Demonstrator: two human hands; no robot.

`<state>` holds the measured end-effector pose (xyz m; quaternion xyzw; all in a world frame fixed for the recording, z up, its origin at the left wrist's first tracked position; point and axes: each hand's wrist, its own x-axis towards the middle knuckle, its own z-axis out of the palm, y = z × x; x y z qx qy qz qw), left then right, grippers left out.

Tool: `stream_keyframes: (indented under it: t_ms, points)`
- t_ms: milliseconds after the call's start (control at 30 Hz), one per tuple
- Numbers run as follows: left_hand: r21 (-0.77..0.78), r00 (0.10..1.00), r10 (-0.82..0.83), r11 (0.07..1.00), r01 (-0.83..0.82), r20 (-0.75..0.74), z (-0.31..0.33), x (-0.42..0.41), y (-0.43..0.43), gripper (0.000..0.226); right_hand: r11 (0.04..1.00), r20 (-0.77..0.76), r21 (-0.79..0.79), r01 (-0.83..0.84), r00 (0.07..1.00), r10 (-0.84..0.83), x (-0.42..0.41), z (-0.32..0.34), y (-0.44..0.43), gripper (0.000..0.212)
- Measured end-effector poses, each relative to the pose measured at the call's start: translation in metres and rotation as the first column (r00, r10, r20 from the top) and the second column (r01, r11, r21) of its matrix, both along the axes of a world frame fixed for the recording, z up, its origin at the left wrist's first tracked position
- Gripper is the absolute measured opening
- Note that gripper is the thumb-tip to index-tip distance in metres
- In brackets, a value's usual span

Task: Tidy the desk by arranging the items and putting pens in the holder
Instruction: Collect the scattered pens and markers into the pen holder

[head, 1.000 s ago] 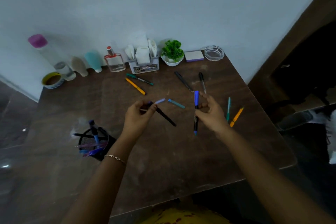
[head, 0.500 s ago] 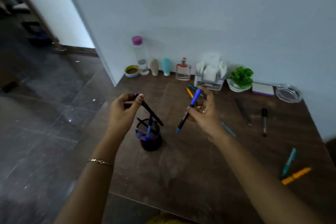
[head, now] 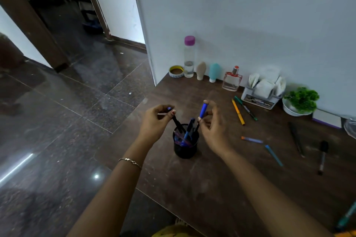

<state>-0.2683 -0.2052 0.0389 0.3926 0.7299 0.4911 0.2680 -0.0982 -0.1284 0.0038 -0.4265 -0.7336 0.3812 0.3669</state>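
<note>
Over the holder (head: 185, 150), left hand (head: 154, 123) pinches black pen (head: 177, 122), right hand (head: 214, 131) blue pen (head: 202, 110), tip-down.

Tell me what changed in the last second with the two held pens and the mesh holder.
Both hands carried their pens left across the dark wooden desk to the black mesh pen holder. The slim black pen in the left hand and the blue-capped pen in the right hand now dip tip-first into it. Neither was let go; both stay pinched at the top. The loose pens on the desk stayed put.
</note>
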Motion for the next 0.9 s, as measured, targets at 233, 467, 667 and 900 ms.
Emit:
stream_keyframes:
  t_ms: [233,467,667,900]
  points:
    - [-0.17,0.995,-0.066,0.984,0.054,-0.068,-0.02,0.01,0.001,0.027,0.999,0.121,0.054,-0.01,0.993,0.004,0.004,-0.014,-0.003,0.043]
    - [-0.184,0.993,-0.032,0.983,0.01,-0.117,-0.025,0.013,0.003,0.023,0.99,0.195,0.128,-0.052,0.98,0.026,0.007,-0.017,-0.001,0.038]
    - [-0.153,0.985,-0.012,0.988,-0.014,-0.173,-0.027,0.016,0.007,0.036,0.987,0.285,0.123,-0.101,0.957,0.062,0.012,-0.028,-0.01,0.039]
    - [-0.093,0.917,-0.09,0.994,0.058,-0.39,-0.002,0.041,0.032,0.036,0.996,0.261,0.091,-0.02,0.965,-0.005,0.039,-0.027,-0.01,0.047]
